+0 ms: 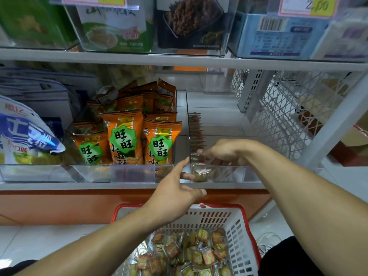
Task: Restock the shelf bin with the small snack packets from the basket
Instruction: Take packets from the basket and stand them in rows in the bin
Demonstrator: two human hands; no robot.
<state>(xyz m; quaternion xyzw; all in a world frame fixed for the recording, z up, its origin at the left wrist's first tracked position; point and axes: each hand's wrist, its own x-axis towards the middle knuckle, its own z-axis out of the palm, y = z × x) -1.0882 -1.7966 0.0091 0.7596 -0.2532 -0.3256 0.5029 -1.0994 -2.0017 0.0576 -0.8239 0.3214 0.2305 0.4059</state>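
A clear shelf bin (223, 174) stands on the middle shelf, right of centre. A row of small snack packets (196, 130) stands on edge along its left wall. My right hand (227, 151) is inside the bin, thumb and fingers pinching packets at the near end of that row. My left hand (177, 188) is outside, with straight fingers touching the bin's front left corner, and it holds nothing. Below, a white basket with a red rim (240, 226) holds several loose small packets (189, 251).
Left of the bin, another clear bin holds orange snack bags (125, 134). Further left lie blue and white bags (23, 132). A white wire mesh divider (278, 116) stands right of the bin. The upper shelf (179, 60) overhangs above with more clear bins.
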